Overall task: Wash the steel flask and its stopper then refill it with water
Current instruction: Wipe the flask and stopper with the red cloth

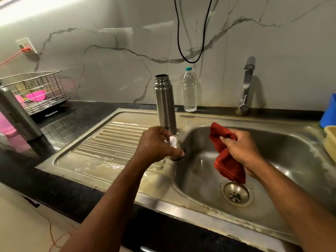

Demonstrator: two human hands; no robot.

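Flask (165, 102) upright, uncapped, on drainboard at basin edge; inside hidden. Left hand (156, 142) curls round stopper (173, 142), steel with white part, just in front of flask base. Right hand (240, 148) grips red cloth (227, 160) over sink (200, 179). Step, by my reading: wiping stopper after wash; refill not yet done. Next move likely needs cloth brought against stopper, firm hold on wet steel. Plastic bottle (189, 91) behind holds water. Tap (246, 84) shows no flow. Wire rack (36, 90) holds pink items.

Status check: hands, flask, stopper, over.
Left hand grips stopper. Right hand holds red cloth. Flask upright, uncapped, at basin edge. Nothing obstructing.
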